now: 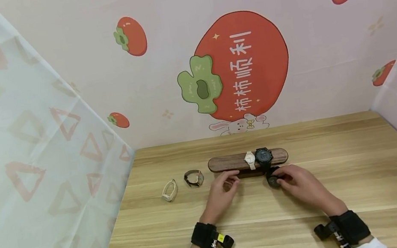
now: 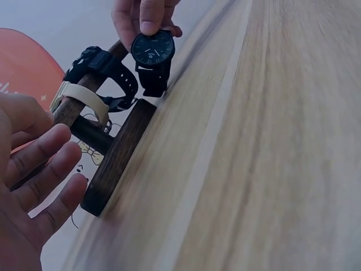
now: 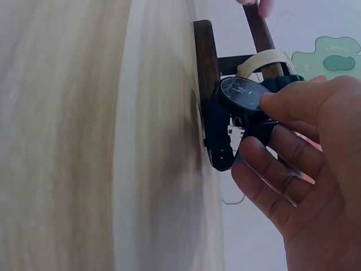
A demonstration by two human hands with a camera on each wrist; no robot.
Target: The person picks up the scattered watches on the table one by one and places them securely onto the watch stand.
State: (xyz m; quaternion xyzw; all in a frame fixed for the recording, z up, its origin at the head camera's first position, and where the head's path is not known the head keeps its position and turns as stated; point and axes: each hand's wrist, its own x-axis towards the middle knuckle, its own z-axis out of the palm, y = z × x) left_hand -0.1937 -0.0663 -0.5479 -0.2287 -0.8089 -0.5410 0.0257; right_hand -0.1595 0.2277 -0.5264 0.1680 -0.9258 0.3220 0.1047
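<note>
My right hand (image 1: 303, 183) pinches a black wristwatch (image 2: 152, 53) with a round dark dial, thumb at the dial's edge. Its black strap (image 3: 217, 141) hangs curved below the dial, in front of the wooden watch stand (image 1: 228, 162). On the stand's upper bar sit a cream-strapped watch (image 1: 250, 160) and a larger black watch (image 1: 263, 155), side by side. My left hand (image 1: 222, 194) is at the left part of the stand, fingers loosely bent and spread. In the left wrist view its fingertips (image 2: 70, 189) overlap the bar, and the palm holds nothing.
Left of the stand, a watch with a dark strap (image 1: 193, 178) and a light-strapped watch (image 1: 170, 191) lie on the wood-grain table (image 1: 270, 234). A printed backdrop (image 1: 316, 79) rises behind the table, with pale side walls (image 1: 40, 136) beside it.
</note>
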